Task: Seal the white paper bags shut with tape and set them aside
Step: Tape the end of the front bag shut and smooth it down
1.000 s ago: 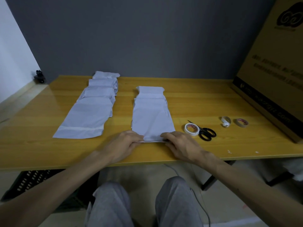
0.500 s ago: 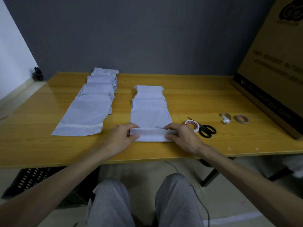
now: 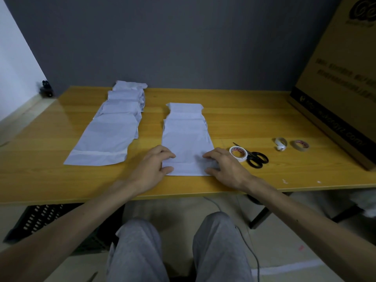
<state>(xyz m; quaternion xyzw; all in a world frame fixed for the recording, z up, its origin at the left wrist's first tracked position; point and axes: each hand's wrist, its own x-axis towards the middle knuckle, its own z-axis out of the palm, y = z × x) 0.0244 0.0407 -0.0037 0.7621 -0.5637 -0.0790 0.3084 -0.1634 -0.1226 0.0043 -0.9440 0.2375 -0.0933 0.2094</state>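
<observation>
Yellow wooden tabletop (image 3: 244,123) is seen from the head view against a dark grey wall, with a large brown cardboard box (image 3: 341,88) standing at 2 o'clock.

At the near centre a flat white paper bag with its near end folded over (image 3: 188,151) lies on top of a column of similar bags running towards 12 o'clock. The left hand (image 3: 151,169) is laid on the bag's left edge and the right hand (image 3: 225,165) on its right edge; both are spread flat, fingers extended, pressing the folded flap down and gripping nothing. No tape is seen on this flap yet.

The bag is judged to be light, thin and limp, easily creased and apt to slide on the glossy top, so one hand would best be kept on the fold while tape is fetched, and the bag would best be lifted by its side edges.

At 10 o'clock a second row of white paper bags (image 3: 109,137) is laid out, its nearest one banded across the near end. A white roll of tape (image 3: 238,153) lies just beside the right hand, touching black-handled scissors (image 3: 255,157). Further towards 3 o'clock sit a small white tape remnant (image 3: 280,143) and a brown tape roll (image 3: 300,145). Nothing is seen between the right hand and the white roll.
</observation>
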